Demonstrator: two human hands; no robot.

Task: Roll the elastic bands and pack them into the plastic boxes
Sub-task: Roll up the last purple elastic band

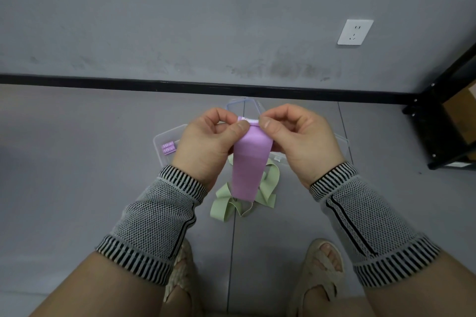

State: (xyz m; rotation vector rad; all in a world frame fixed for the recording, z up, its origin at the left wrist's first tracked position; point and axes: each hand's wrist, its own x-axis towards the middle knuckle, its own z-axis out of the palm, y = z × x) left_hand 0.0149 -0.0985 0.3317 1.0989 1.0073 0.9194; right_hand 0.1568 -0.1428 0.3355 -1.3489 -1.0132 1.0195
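two woven sandals [319, 273] on the person's feet, nearest the camera, on a grey tiled floor [77, 162]; knitted black-and-white sleeves [152, 216] on both forearms; green elastic bands [231, 203], loose and tangled, lying on the floor just beyond the feet; purple elastic band [248, 162], held above the green ones, its length hanging down flat, its top edge turned over in a small roll with a white strip showing; left hand [206, 141], fingers curled, thumb and fingers pinching the left end of that roll; right hand [301, 139], fingers curled, thumb and forefinger pinching the right end; clear plastic box [164, 139] on the floor behind the left hand, a rolled purple band [168, 148] inside it; further clear boxes partly hidden behind the hands; black skirting [103, 80]; grey wall with white socket [355, 31]; black rack [443, 121] at far right
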